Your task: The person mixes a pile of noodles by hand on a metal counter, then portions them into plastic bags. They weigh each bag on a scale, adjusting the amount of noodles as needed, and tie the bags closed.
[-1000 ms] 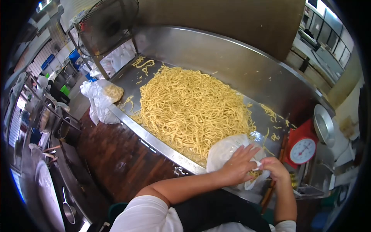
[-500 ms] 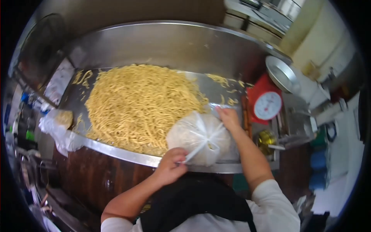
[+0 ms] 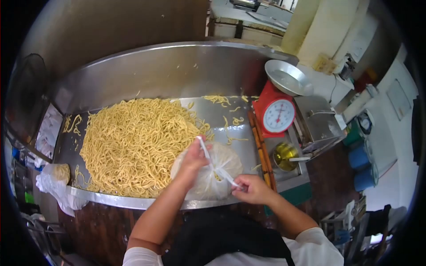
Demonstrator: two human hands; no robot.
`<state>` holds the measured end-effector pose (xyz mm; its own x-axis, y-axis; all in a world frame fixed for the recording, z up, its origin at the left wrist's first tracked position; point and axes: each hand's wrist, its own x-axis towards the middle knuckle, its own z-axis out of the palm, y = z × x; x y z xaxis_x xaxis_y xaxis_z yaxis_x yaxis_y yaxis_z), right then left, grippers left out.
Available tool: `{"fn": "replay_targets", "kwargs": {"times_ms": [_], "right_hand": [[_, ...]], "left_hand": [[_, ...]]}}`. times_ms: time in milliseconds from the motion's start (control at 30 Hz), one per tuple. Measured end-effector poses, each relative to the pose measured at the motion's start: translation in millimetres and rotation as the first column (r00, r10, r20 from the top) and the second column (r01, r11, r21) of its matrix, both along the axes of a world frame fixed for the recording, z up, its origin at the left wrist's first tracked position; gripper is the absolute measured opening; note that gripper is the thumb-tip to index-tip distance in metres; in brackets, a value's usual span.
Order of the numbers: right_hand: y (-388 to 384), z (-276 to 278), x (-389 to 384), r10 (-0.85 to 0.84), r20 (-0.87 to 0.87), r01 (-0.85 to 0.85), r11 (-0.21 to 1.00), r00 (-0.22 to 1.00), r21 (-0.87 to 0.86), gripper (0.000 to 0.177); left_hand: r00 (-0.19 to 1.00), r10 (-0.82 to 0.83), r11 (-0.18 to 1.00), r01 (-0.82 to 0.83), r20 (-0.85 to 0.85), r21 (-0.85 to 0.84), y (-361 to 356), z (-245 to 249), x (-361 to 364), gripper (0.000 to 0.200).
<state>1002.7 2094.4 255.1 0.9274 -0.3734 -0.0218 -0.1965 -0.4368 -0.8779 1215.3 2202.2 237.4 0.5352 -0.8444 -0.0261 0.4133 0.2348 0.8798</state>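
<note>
A full, rounded plastic bag (image 3: 204, 184) with translucent white sides rests at the front of the metal tray, against the noodle heap. Its handles cross in a knot on top. My left hand (image 3: 193, 160) is closed on one handle end at the bag's far left side. Closer to me, on the right, my right hand (image 3: 254, 189) pinches the other handle end, which is pulled straight. Pale contents, probably noodles, show dimly through the plastic. Beside the bag spreads a large heap of yellow noodles (image 3: 133, 146).
On the right stand a red dial scale (image 3: 278, 116) with a metal pan (image 3: 288, 77), two wooden sticks (image 3: 262, 153) and a pot of yellow oil (image 3: 285, 156). A smaller plastic bag (image 3: 55, 184) hangs over the tray's left corner. Stray noodles lie on the metal.
My left hand has moved from the bag's near side to its far left, and my right hand from the far right to the near right. The camera view has shifted too.
</note>
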Motion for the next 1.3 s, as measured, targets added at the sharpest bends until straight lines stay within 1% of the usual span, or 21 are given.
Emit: {"fn": "replay_targets", "kwargs": {"times_ms": [67, 133, 233, 300, 333, 400, 567, 600, 633, 667, 733, 767, 833, 900, 967, 1033, 1100, 1167, 1233, 1267, 1300], "right_hand": [[0, 21, 12, 0.090, 0.153, -0.059, 0.979, 0.984, -0.193, 0.013], [-11, 36, 29, 0.101, 0.411, 0.137, 0.849, 0.906, -0.511, 0.014], [-29, 11, 53, -0.028, 0.484, 0.276, 0.849, 0.875, -0.450, 0.016], [-23, -8, 58, -0.041, 0.474, 0.300, 0.821, 0.879, -0.486, 0.016], [-16, -9, 58, -0.117, 0.458, 0.321, 0.859, 0.881, -0.399, 0.015], [-9, -7, 62, -0.181, 0.441, 0.338, 0.888, 0.879, -0.311, 0.014], [-10, -11, 62, -0.216, 0.304, 0.316, 0.890, 0.928, -0.330, 0.015], [-8, -11, 63, -0.207, 0.303, 0.306, 0.894, 0.930, -0.329, 0.015], [-6, -11, 63, -0.241, 0.273, 0.315, 0.910, 0.931, -0.271, 0.014], [-5, -11, 63, -0.273, 0.241, 0.325, 0.921, 0.931, -0.214, 0.014], [-17, -26, 66, -0.297, 0.191, 0.331, 0.925, 0.936, -0.186, 0.016], [-26, -35, 67, -0.327, 0.145, 0.348, 0.924, 0.934, -0.160, 0.018], [-40, -51, 63, -0.208, 0.118, 0.226, 0.961, 0.971, -0.157, 0.020], [-44, -53, 63, -0.075, 0.092, 0.089, 0.984, 0.993, -0.152, 0.022], [-43, -48, 62, -0.037, -0.048, 0.049, 0.961, 0.998, 0.274, 0.023], [-38, -28, 59, -0.060, -0.120, 0.107, 0.894, 0.991, 0.435, 0.023], [-36, -29, 62, -0.074, -0.195, 0.176, 0.797, 0.978, 0.578, 0.023], [-33, -47, 65, 0.016, 0.279, -0.111, 0.938, 0.960, 0.327, 0.027], [-45, -38, 68, 0.016, 0.205, -0.048, 0.987, 0.979, 0.153, 0.033], [-51, -34, 70, -0.005, 0.135, 0.009, 1.000, 0.991, -0.028, 0.039], [-58, -38, 74, -0.007, 0.131, 0.010, 1.000, 0.991, -0.020, 0.039]], "left_hand": [[0.980, -0.112, 0.990, 0.096, 0.162, 0.103, -24, -7, -16, 0.073], [0.920, -0.223, 0.965, 0.160, 0.321, 0.210, -42, -28, -20, 0.075], [0.763, -0.128, 0.984, 0.178, 0.633, -0.016, -51, -60, -17, 0.062], [0.806, -0.440, 0.897, 0.369, 0.395, 0.244, -45, -49, -9, 0.043], [0.798, -0.431, 0.901, 0.362, 0.422, 0.237, -44, -45, -7, 0.043], [0.868, -0.353, 0.933, 0.302, 0.349, 0.193, -41, -45, -10, 0.029], [0.900, -0.142, 0.988, 0.104, 0.413, 0.114, -44, -57, -16, 0.040], [0.783, -0.106, 0.977, -0.033, 0.613, 0.210, -40, -42, -21, 0.048], [0.619, -0.102, 0.944, -0.186, 0.778, 0.271, -35, -29, -27, 0.056], [0.622, -0.098, 0.942, -0.193, 0.777, 0.274, -27, -18, -35, 0.056], [0.321, -0.128, 0.923, -0.307, 0.938, 0.231, -16, -3, -48, 0.061], [0.322, -0.129, 0.921, -0.311, 0.938, 0.234, -15, -6, -48, 0.061], [0.009, -0.127, 0.954, -0.272, 0.992, 0.125, -9, -12, -47, 0.053], [0.051, -0.061, 0.964, -0.255, 0.997, 0.072, -5, -16, -41, 0.043], [0.096, 0.010, 0.970, -0.243, 0.995, 0.014, -3, -20, -40, 0.033], [0.156, -0.202, 0.895, -0.372, 0.967, 0.247, -3, -23, -41, 0.020], [0.197, -0.170, 0.925, -0.307, 0.965, 0.226, 6, -13, -41, 0.018], [0.243, -0.141, 0.952, -0.234, 0.960, 0.200, 16, -3, -35, 0.017], [0.022, 0.187, 0.902, -0.400, 0.982, -0.162, 35, 5, -16, 0.021], [0.025, 0.180, 0.903, -0.400, 0.983, -0.155, 47, 7, -11, 0.021], [-0.013, 0.135, 0.885, -0.449, 0.991, -0.126, 60, 9, -7, 0.021]]}}
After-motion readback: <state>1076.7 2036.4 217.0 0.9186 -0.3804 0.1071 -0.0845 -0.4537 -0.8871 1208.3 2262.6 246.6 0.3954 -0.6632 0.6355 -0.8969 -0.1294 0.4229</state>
